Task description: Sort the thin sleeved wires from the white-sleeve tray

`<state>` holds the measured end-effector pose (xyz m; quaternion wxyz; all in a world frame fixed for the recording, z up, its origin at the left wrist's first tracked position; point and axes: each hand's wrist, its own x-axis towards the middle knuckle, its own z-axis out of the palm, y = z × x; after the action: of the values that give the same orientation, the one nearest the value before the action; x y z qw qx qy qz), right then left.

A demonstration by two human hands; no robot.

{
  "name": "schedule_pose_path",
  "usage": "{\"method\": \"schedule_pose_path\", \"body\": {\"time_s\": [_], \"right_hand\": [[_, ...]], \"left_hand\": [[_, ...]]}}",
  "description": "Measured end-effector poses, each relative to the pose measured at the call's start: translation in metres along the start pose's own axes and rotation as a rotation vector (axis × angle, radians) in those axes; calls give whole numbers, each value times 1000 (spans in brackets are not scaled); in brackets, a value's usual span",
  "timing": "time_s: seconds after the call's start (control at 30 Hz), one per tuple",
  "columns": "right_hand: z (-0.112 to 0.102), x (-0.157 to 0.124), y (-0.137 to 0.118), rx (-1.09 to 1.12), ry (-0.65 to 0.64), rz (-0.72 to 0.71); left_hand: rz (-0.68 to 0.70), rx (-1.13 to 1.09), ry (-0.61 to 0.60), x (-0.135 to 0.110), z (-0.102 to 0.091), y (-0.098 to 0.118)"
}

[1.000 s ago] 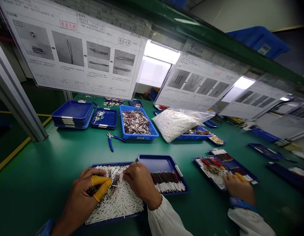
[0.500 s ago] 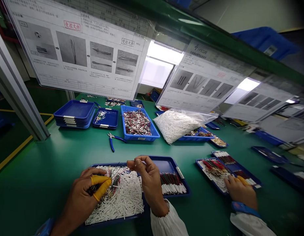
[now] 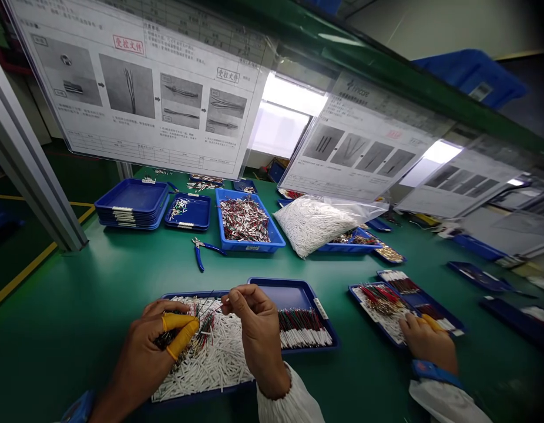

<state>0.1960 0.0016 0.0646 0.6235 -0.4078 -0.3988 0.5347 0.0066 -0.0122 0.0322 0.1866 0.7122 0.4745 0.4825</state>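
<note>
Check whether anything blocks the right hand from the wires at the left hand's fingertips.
Nothing visible does. Between the right hand and the wires is only an open gap above the white tubes; the left hand, with its yellow finger covers, is on the wires' other side.

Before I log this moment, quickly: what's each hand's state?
Left hand: closed, holding thin wires.
Right hand: closed in a pinch; anything held is too small to tell.

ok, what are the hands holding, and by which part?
Left hand: thin dark wires, pinched below their splayed upper ends between yellow finger covers. Right hand: in a pinch, but can't tell whether it holds anything.
</note>
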Motion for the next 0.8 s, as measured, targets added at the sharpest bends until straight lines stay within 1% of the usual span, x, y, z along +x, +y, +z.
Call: {"method": "schedule_pose_path", "body": {"time_s": [0.4,0.5,0.57,0.63,0.7,0.8], "right_hand": [[-1,-1,-5,-53,-90,32],[-2,-1,-6,-100,-158,57],[-6,2,-7,-165,-174,41],[-15,6,-7,-297,-142,-28],[-25,11,-6,-533,-136,-127],[-37,16,-1,-947,-231,-219]], "left_hand": [[-7,-4,-1,1,-1,0],[-12,-6,-9,0,-2,0],[-15,-13,-12,0,-2,1],[-19,-17,-7,1,-2,1],[-22,-14,-1,0,-2,0],[-31,-14,-8,0,-2,-1]]}}
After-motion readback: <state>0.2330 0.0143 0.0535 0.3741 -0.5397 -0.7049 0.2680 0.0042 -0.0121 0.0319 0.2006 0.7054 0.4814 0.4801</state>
